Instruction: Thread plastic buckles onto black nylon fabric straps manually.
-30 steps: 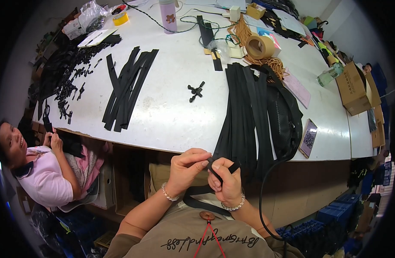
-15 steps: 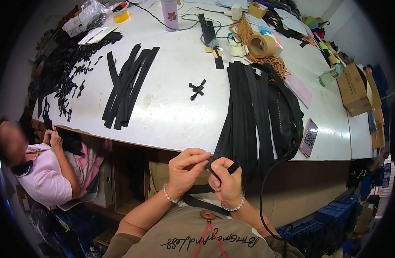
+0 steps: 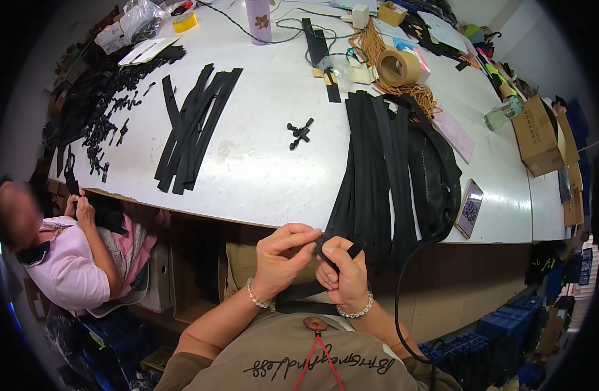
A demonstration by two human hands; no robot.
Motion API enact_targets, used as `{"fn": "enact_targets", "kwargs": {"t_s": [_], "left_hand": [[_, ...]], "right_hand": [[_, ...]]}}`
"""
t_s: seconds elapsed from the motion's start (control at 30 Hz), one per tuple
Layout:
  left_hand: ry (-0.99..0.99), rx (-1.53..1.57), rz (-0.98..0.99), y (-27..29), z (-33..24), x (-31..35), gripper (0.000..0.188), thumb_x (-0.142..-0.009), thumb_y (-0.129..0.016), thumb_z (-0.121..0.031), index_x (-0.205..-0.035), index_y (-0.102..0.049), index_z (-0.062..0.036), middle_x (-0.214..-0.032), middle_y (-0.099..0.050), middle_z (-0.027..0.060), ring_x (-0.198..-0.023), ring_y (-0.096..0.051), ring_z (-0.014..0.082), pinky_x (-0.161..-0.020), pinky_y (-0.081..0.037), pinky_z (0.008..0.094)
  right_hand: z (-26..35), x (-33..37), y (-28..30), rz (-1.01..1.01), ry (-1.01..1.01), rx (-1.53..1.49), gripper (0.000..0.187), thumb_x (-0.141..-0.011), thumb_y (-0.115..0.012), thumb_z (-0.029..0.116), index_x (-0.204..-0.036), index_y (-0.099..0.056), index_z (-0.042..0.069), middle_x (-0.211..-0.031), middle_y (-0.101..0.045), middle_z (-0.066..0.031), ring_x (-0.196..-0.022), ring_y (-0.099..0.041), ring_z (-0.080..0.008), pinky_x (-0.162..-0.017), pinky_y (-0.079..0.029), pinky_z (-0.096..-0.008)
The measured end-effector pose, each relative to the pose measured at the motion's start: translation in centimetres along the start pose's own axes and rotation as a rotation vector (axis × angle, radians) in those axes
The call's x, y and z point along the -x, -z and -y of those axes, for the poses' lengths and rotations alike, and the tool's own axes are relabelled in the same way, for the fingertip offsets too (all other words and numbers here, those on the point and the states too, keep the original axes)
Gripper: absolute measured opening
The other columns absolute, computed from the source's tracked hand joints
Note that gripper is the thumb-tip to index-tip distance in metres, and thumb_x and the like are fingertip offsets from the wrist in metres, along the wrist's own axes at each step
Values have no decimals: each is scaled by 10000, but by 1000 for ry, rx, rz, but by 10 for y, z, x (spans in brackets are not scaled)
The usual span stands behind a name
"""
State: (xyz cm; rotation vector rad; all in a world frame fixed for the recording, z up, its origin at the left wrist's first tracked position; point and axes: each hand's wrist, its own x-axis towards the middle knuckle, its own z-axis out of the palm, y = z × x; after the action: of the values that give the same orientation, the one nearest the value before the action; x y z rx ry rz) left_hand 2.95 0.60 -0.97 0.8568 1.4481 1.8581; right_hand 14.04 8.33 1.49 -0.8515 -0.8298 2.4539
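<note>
The left hand (image 3: 283,257) and right hand (image 3: 342,274) meet just below the worktop (image 3: 260,169) edge, fingers of both pinched shut on one black strap (image 3: 325,246). That strap hangs from a bundle of black straps (image 3: 378,163) draped over the edge, beside a phone (image 3: 469,208).

Black straps (image 3: 378,169) are laid on a white table (image 3: 260,163); a tan tape roll (image 3: 398,66) and a pink shirt (image 3: 68,274) are seen.
</note>
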Motion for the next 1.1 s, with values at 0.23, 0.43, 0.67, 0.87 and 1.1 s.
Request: {"fn": "enact_targets", "kwargs": {"t_s": [0.23, 0.43, 0.67, 0.87, 1.1], "left_hand": [[-57, -85, -1, 3, -4, -4, 272, -752, -620, 102, -998, -669, -5, -923, -616, 76, -801, -582, 103, -671, -472, 196], [-101, -175, 11, 5, -13, -7, 268, -740, -641, 88, -989, -671, -5, -889, -622, 79, -785, -587, 112, -668, -475, 202], [-66, -178, 21, 8, -17, -11, 273, -743, -652, 71, -1004, -663, -6, -900, -625, 79, -788, -592, 114, -683, -477, 210], [-61, -101, 11, 7, -18, -14, 265, -758, -640, 74, -1013, -652, 3, -917, -625, 78, -791, -590, 105, -685, -476, 207], [-118, -8, -14, 6, -22, -23, 230, -774, -621, 90, -987, -652, 12, -933, -615, 78, -801, -581, 96, -672, -472, 194]], "right_hand": [[1, 0, -2, 27, 14, 8, 208, -896, -493, 145, -732, -509, 19, -435, -375, 6, -316, -281, -63, -330, -242, -203], [3, 0, -4, 49, 9, 69, 216, -906, -496, 159, -758, -525, 4, -448, -411, -7, -331, -313, -61, -335, -260, -197], [12, 0, 0, 100, 55, 172, 213, -902, -513, 142, -773, -566, -18, -509, -469, -7, -391, -379, -40, -345, -272, -172], [13, -1, -3, 112, 68, 131, 174, -885, -506, 103, -767, -560, -14, -518, -468, -7, -402, -367, -38, -357, -270, -176], [17, -3, -14, 111, 152, 155, 139, -864, -509, 58, -744, -547, 0, -542, -491, -15, -413, -389, -41, -364, -276, -177]]}}
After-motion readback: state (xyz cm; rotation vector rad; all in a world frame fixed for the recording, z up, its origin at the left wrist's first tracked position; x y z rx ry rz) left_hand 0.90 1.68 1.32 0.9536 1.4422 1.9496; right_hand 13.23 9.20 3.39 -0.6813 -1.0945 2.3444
